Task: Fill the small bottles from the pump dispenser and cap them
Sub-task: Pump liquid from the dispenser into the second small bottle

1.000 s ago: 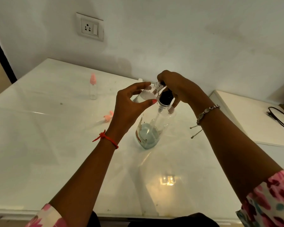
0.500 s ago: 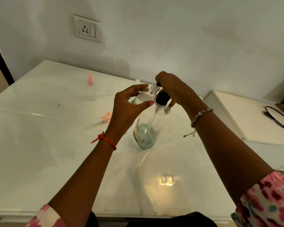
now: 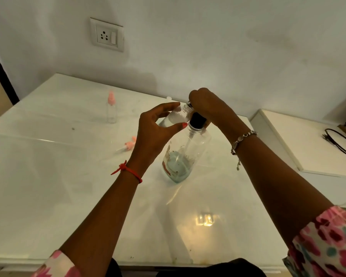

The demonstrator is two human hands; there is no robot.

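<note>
My forearms rise from the bottom corners of the frame over the glossy white surface. At centre stands the tall clear plastic pump dispenser with a black collar. Only a shallow bluish pool lies at its base.

That low level is my first worry: the pump may draw air and spit instead of flowing. Nothing steadies the base either, so an off-centre press could tip the dispenser. The neck I am feeding is narrow. If it slips off the spout, liquid will run over my fingers and onto the surface.

My left hand, with a red thread at the wrist, comes up from the lower left. Its thumb and fingers pinch the small clear plastic bottle. The bottle is tilted with its threaded neck pointing right, just beside the pump head. I cannot tell how full it is. My right hand, with a silver bracelet at the wrist, arches in from the right. Its fingers curl over the pump head and hide the spout.

Left of centre, two loose pink caps lie on the surface. Further back, towards the upper left, a small capped bottle stands upright with its pink cap on. It looks finished. High on the wall is a white socket.
</note>
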